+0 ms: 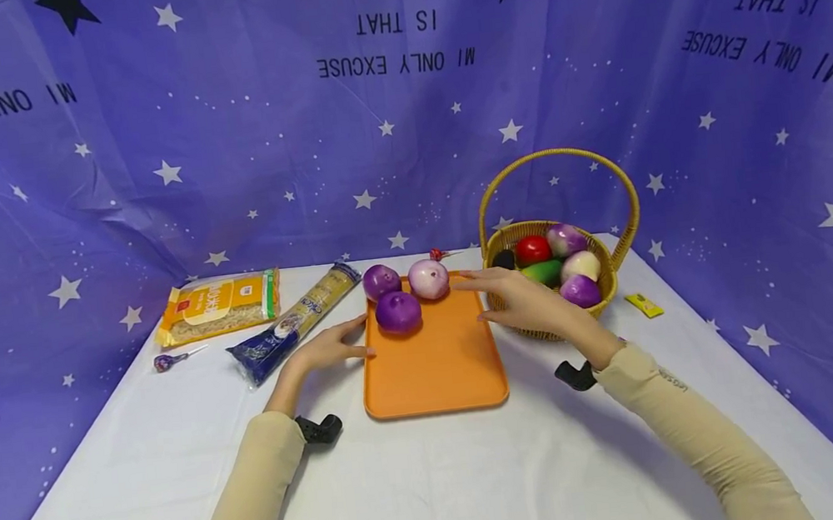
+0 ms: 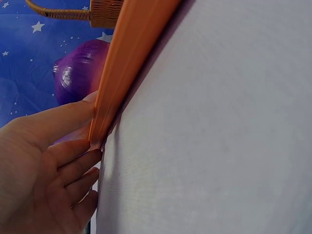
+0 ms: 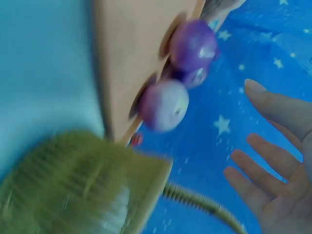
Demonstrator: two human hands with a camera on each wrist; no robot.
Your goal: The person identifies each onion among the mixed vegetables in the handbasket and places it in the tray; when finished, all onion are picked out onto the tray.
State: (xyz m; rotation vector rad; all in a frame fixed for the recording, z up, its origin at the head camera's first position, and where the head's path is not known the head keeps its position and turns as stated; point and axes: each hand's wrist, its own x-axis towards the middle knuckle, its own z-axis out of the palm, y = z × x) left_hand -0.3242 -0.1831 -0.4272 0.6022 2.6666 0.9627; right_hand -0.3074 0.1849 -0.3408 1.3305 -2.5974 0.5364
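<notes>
An orange tray (image 1: 438,375) lies on the white table. At its left edge, my left hand (image 1: 325,348) pinches the rim; the thumb (image 2: 63,117) laps over it and the fingers lie against the side. Two dark purple onions (image 1: 398,313) and a paler onion (image 1: 429,280) sit at the tray's far left end. My right hand (image 1: 522,300) hovers over the tray's right side, in front of the basket, fingers spread and holding nothing. In the right wrist view, that hand (image 3: 278,161) is apart from the onions (image 3: 165,105).
Right of the tray stands a wicker basket (image 1: 491,254) with a tall handle, holding a tomato (image 1: 533,249), a green vegetable (image 1: 542,272) and several onions. A yellow packet (image 1: 644,305) lies beyond. Leftward are a blue pasta packet (image 1: 294,322), an orange bag (image 1: 221,306) and a lollipop (image 1: 164,362).
</notes>
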